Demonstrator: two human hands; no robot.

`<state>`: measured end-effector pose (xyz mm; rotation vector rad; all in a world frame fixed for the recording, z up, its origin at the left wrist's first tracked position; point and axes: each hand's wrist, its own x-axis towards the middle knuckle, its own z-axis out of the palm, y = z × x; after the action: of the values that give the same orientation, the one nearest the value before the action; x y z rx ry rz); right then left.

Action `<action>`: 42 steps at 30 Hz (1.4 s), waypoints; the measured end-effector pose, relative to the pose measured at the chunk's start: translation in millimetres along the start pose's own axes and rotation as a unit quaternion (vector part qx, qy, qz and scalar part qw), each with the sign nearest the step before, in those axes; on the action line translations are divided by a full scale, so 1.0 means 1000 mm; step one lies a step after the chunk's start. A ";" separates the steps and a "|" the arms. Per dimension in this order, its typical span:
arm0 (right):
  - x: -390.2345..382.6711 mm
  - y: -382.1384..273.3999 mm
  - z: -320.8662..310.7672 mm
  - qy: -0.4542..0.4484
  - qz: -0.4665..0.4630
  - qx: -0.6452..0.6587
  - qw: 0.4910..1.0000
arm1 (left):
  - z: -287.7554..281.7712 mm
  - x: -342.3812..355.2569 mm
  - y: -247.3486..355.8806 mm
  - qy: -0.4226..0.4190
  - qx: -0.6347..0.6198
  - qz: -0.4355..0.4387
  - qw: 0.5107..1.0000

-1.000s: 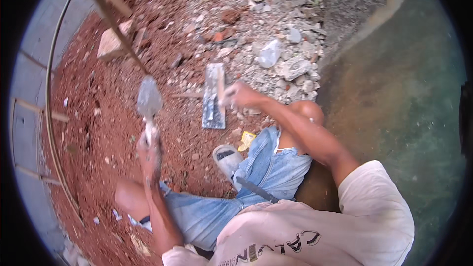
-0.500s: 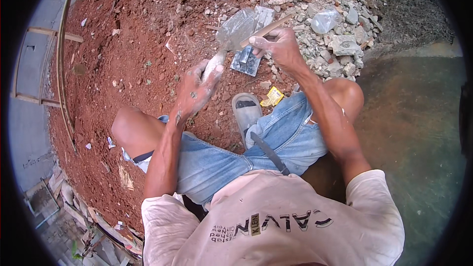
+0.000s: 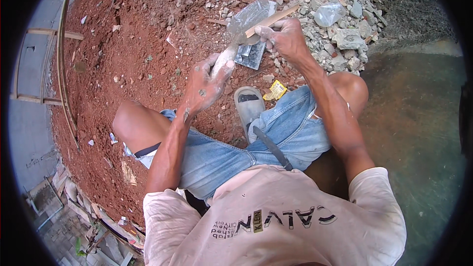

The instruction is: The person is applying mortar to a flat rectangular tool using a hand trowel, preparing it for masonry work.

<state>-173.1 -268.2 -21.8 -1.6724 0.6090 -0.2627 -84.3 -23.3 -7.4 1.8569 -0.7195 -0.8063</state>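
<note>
My left hand (image 3: 206, 84), smeared with grey-white plaster, is closed round the white-crusted handle (image 3: 224, 63) of what looks like a trowel. Its far end points up and right, and its greyish blade (image 3: 241, 23) is hard to tell from the clear plastic behind it. In my right hand (image 3: 287, 39) a thin wooden strip (image 3: 273, 19) is pinched between thumb and fingers. The strip slants up to the right, its lower end close to the tool; I cannot tell whether they touch. Below lies a dark, plaster-marked flat piece (image 3: 250, 55).
Red soil (image 3: 133, 59) spreads to the left, with broken rubble (image 3: 350, 38) at the upper right. A clear plastic bag (image 3: 328, 15) lies on the rubble. A yellow packet (image 3: 275, 90) rests beside my sandal (image 3: 249, 104). Greenish wet floor (image 3: 409, 118) stretches along the right.
Both hands have shifted slightly to the right in view, still gripping the tool and the strip. The ground has shifted slightly too, as the view moved.
</note>
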 end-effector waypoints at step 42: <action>-0.019 -0.004 0.020 -0.043 -0.125 -0.096 0.987 | 0.007 0.003 0.006 0.052 0.121 0.018 0.991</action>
<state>-177.8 -241.5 -18.5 -1.9387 0.3682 -0.3184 -88.7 -31.1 -4.2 2.0799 -0.8107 -0.6156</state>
